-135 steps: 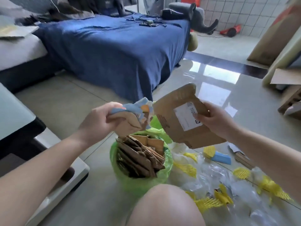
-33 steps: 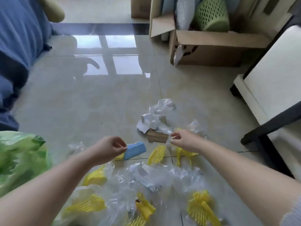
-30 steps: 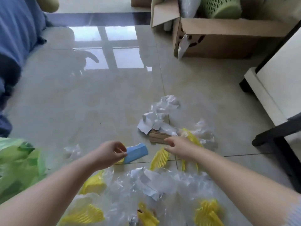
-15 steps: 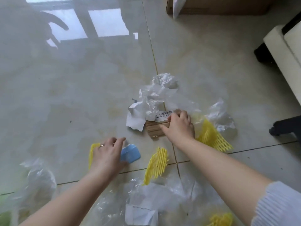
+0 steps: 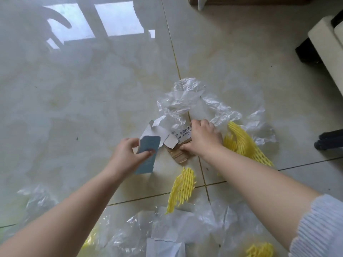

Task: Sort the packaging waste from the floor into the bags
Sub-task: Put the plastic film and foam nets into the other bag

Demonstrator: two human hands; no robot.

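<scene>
My left hand (image 5: 128,154) pinches a flat blue card piece (image 5: 148,154) between thumb and fingers, lifted off the floor. My right hand (image 5: 203,138) grips a small brown cardboard piece (image 5: 179,154) with a barcode label (image 5: 183,134); it lies on the tiles partly under torn white paper (image 5: 161,133). Crumpled clear plastic film (image 5: 183,101) lies just beyond my right hand. Yellow foam nets lie beside it (image 5: 243,143) and in front of it (image 5: 181,190). No bag is in view.
More clear plastic (image 5: 185,229) and yellow netting (image 5: 259,249) cover the floor near me. A cardboard box edge (image 5: 241,0) sits at the top. White furniture (image 5: 326,49) with dark feet stands at the right. Glossy tile floor (image 5: 83,89) stretches to the left.
My left hand has picked the blue card up off the floor and holds it raised. My right hand has closed on the brown cardboard piece. The view has moved closer in.
</scene>
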